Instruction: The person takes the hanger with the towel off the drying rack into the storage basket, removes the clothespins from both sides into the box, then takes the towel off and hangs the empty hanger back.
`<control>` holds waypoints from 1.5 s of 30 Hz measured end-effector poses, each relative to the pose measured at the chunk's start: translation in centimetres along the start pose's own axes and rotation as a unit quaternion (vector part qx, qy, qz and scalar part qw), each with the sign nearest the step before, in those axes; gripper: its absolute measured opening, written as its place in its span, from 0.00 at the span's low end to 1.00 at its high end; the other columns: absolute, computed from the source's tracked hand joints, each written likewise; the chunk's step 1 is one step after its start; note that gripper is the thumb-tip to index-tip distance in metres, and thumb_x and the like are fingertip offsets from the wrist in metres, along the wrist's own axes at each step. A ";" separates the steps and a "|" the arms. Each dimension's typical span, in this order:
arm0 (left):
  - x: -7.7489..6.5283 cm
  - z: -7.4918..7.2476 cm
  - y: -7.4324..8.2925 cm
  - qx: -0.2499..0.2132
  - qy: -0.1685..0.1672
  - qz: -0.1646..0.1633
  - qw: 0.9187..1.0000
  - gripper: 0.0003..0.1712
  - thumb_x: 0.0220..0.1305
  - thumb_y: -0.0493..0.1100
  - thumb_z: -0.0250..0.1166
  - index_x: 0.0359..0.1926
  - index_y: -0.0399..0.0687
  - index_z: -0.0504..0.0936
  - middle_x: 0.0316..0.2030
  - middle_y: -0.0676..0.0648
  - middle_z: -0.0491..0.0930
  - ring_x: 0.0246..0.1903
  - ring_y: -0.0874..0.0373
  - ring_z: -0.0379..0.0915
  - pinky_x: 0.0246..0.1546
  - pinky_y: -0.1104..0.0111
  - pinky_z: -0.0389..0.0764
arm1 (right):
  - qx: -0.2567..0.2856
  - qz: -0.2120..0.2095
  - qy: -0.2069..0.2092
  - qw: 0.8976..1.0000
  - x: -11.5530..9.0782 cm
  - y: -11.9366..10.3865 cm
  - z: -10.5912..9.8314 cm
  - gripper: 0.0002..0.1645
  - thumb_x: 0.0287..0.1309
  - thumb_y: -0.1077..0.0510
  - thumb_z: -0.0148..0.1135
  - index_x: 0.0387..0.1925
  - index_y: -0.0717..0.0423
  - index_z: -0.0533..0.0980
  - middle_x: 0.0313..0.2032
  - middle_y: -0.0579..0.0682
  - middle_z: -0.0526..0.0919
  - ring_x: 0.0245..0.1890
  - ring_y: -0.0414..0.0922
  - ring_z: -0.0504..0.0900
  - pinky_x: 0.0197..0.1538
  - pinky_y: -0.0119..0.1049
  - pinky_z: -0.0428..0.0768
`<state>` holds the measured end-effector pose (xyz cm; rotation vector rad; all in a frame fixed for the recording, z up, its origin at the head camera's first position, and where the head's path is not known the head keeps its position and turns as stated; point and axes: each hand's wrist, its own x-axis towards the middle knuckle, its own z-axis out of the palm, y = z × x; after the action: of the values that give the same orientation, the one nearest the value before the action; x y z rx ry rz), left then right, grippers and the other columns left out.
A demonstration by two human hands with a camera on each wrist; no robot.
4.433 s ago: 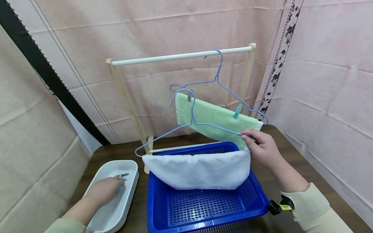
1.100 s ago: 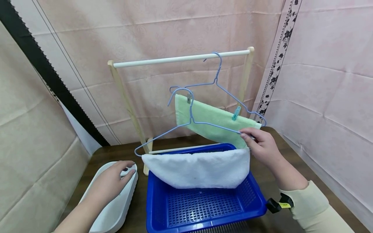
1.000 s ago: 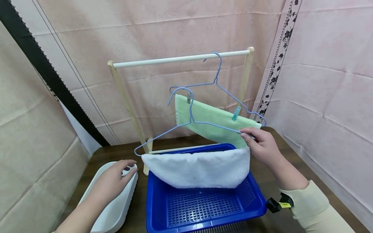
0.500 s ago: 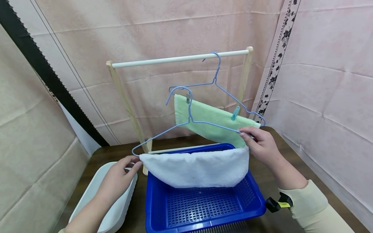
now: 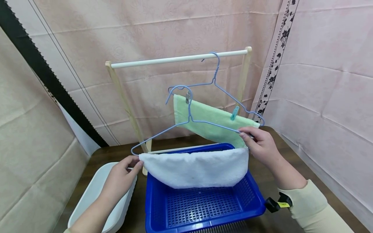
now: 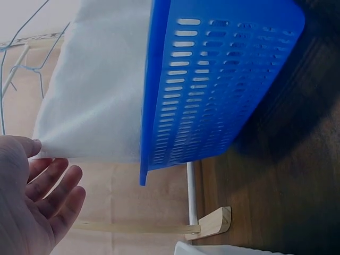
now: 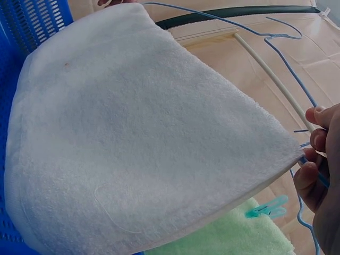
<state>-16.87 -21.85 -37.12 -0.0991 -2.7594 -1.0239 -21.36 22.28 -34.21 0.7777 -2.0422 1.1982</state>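
A white towel (image 5: 195, 170) hangs from a blue wire hanger (image 5: 163, 132), its lower part in front of and over the blue basket. My left hand (image 5: 120, 178) pinches the towel's upper left corner, just below the hanger's left end; in the left wrist view, my thumb and fingers (image 6: 53, 186) meet at its edge. At the other end, my right hand (image 5: 260, 144) grips the hanger's right arm, beside the towel's upper right corner (image 7: 297, 151). The hanger's hook (image 5: 182, 86) is free of the rack bar.
A wooden rack with a white bar (image 5: 175, 59) stands behind, bearing another blue hanger (image 5: 215, 79). Below it hangs a green towel (image 5: 204, 116) with a silver clip (image 5: 187, 98) and a teal clothespin (image 5: 234, 113). The blue basket (image 5: 204, 223) and white tray (image 5: 84, 207) stand on the table.
My left hand has left the white tray, where it was among small clips, and moved right and up to the white towel's left corner. My right hand keeps its hold on the hanger.
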 end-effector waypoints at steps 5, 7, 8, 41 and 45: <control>0.1 0.3 0.2 -0.011 0.021 0.009 1.000 0.18 0.72 0.55 0.60 0.48 0.47 0.82 0.43 0.48 0.84 0.45 0.53 0.80 0.45 0.57 0.81 | -0.003 0.003 0.001 1.000 0.0 0.0 0.0 0.14 0.58 0.77 0.59 0.41 0.61 0.82 0.20 0.41 0.72 0.13 0.35 0.63 0.18 0.29 0.65; 0.2 0.4 0.3 -0.013 0.028 0.010 0.999 0.16 0.71 0.54 0.61 0.47 0.47 0.83 0.42 0.49 0.84 0.44 0.54 0.80 0.44 0.59 0.81 | -0.006 0.002 0.005 1.000 0.0 0.1 0.1 0.14 0.58 0.77 0.59 0.41 0.61 0.82 0.21 0.41 0.72 0.14 0.35 0.63 0.19 0.29 0.65; 0.2 0.4 0.4 -0.013 0.030 0.010 0.999 0.16 0.71 0.54 0.61 0.46 0.48 0.83 0.41 0.49 0.84 0.43 0.54 0.80 0.43 0.59 0.81 | -0.008 0.001 0.008 1.000 0.0 0.1 0.1 0.15 0.58 0.77 0.59 0.41 0.61 0.83 0.21 0.41 0.72 0.14 0.35 0.63 0.19 0.29 0.65; -0.6 2.4 1.7 0.044 0.031 0.054 0.997 0.05 0.66 0.48 0.67 0.41 0.55 0.85 0.31 0.56 0.82 0.30 0.61 0.74 0.33 0.67 0.79 | -0.070 -0.036 0.060 0.995 0.1 0.3 0.3 0.15 0.51 0.78 0.66 0.38 0.61 0.84 0.19 0.40 0.67 0.18 0.32 0.60 0.23 0.28 0.62; -0.8 2.7 1.9 0.054 0.028 0.060 0.996 0.04 0.66 0.47 0.68 0.39 0.56 0.85 0.31 0.57 0.82 0.31 0.62 0.75 0.35 0.66 0.80 | -0.072 -0.031 0.061 0.995 0.1 0.3 0.4 0.14 0.52 0.77 0.66 0.38 0.60 0.84 0.19 0.40 0.67 0.18 0.32 0.61 0.23 0.28 0.62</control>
<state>-16.29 -18.65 -38.03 -0.2153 -2.7140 -0.8336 -21.71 22.06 -34.41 0.6762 -1.9658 1.0269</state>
